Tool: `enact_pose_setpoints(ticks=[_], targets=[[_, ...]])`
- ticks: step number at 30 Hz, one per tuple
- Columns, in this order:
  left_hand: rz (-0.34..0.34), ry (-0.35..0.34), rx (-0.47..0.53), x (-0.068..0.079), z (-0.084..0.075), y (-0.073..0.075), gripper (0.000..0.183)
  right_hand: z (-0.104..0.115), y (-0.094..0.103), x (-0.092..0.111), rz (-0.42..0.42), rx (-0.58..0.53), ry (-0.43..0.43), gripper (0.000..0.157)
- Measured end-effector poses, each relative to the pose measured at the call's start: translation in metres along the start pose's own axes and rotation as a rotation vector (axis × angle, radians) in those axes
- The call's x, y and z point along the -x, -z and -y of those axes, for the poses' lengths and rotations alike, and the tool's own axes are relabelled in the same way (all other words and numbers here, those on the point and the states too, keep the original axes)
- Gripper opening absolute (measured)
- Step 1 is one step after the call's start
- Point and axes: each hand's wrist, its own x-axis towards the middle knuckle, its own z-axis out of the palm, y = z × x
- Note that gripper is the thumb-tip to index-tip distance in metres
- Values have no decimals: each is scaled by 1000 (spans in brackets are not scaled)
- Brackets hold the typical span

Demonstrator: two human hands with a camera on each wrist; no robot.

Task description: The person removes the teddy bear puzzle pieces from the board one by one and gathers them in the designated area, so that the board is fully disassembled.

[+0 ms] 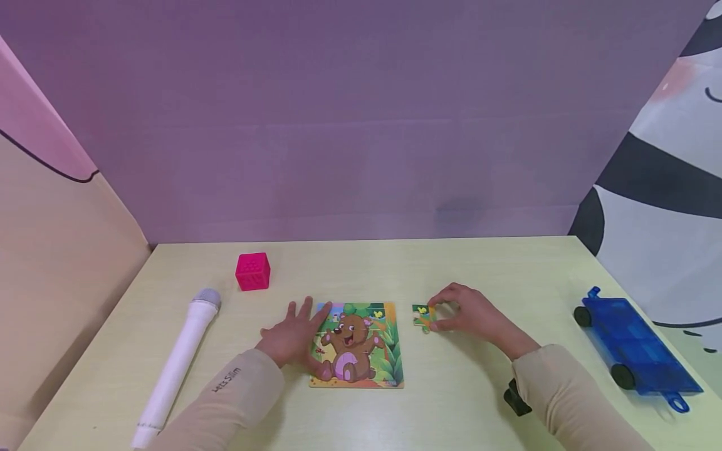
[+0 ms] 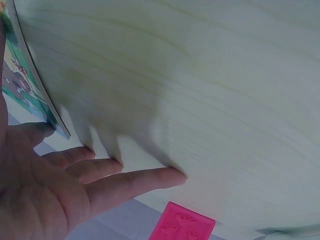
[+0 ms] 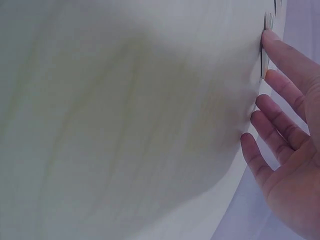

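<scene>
A square bear puzzle board (image 1: 352, 351) lies flat in the middle of the table. On its left edge rests my left hand (image 1: 293, 337), fingers spread, thumb and a fingertip over the picture. In the left wrist view the board's edge (image 2: 37, 80) shows beside the straight fingers. To the right of the board, a small puzzle piece (image 1: 420, 316) has a yellow duck on green and an orange side. My right hand (image 1: 467, 313) pinches its right side between thumb and forefinger. The right wrist view shows the piece (image 3: 265, 62) only edge-on, at the fingertips.
Behind the left hand stands a pink cube (image 1: 252, 271) with raised shapes. A white stick with a grey end (image 1: 180, 363) lies along the left side. At the right is a blue toy trailer (image 1: 634, 344) with black wheels. A purple wall (image 1: 361, 125) rises behind the table.
</scene>
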Motion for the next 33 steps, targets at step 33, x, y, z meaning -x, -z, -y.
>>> enact_pose_setpoints(ticks=[33], targets=[[33, -16, 9, -3, 0, -2, 102, 63, -24, 3, 23, 17, 44, 41]])
